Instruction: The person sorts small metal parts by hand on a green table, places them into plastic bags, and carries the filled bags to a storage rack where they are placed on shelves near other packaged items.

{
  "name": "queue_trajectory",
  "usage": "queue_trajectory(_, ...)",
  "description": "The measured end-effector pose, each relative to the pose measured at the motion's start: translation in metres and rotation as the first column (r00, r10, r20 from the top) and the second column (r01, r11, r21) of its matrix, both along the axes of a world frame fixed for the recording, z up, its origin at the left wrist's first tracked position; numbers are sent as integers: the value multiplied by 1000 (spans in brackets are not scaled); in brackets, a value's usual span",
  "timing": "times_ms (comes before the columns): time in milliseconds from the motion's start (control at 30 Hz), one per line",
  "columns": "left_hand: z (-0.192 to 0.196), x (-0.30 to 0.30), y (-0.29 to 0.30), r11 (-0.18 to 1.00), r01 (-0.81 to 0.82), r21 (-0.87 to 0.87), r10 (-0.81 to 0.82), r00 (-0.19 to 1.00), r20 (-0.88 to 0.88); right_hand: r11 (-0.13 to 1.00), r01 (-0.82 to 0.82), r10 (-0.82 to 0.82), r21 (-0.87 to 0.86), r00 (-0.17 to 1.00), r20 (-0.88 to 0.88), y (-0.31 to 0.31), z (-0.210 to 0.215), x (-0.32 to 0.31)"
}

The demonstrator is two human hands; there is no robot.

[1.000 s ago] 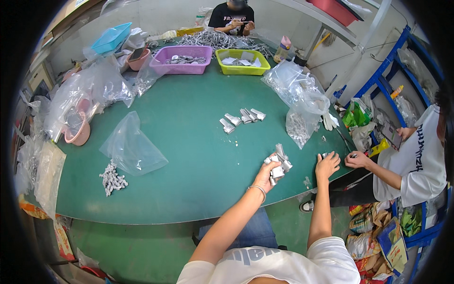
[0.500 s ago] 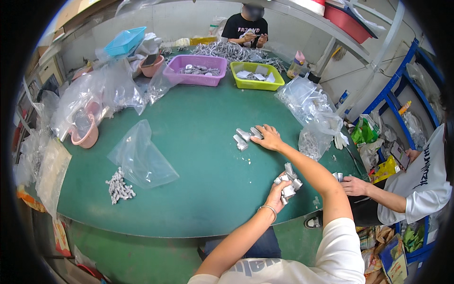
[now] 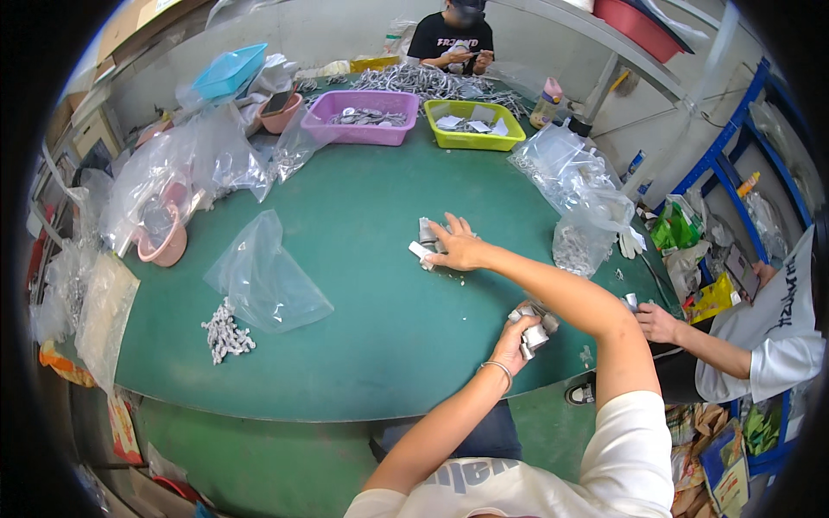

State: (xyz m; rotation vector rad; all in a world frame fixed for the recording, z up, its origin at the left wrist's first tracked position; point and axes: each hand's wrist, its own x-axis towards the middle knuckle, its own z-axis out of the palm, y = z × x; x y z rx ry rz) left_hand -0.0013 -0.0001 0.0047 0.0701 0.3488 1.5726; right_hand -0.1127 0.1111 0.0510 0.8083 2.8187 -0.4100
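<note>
My left hand (image 3: 515, 338) is closed around a bundle of small silver metal pieces (image 3: 535, 328) near the front right edge of the green table (image 3: 371, 328). My right arm reaches across above it. My right hand (image 3: 458, 246) lies with its fingers spread on a small pile of the same metal pieces (image 3: 423, 242) in the middle of the table, touching them. Most of that pile is hidden under the hand.
A crumpled clear bag (image 3: 263, 281) and a heap of metal parts (image 3: 224, 332) lie to the left. A filled clear bag (image 3: 583, 203) stands at right. A purple tray (image 3: 363, 116) and a yellow tray (image 3: 475, 125) sit at the back. One person sits opposite, and another person's hand (image 3: 661, 321) works at right.
My right hand left the spot beside my left hand and stretched out to the pile in the middle of the table. My left hand kept its bundle and barely moved.
</note>
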Motion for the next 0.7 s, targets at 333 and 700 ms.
queue_trajectory(333, -3, -4, 0, 996, -37, -82, 39, 999, 27, 856, 134, -512, -500, 354, -782, -41, 25, 215)
queue_trajectory(700, -5, -21, -19, 999, -33, 9, 34, 946, -321, 815, 22, -579, -579, 0, -815, -105, -22, 203)
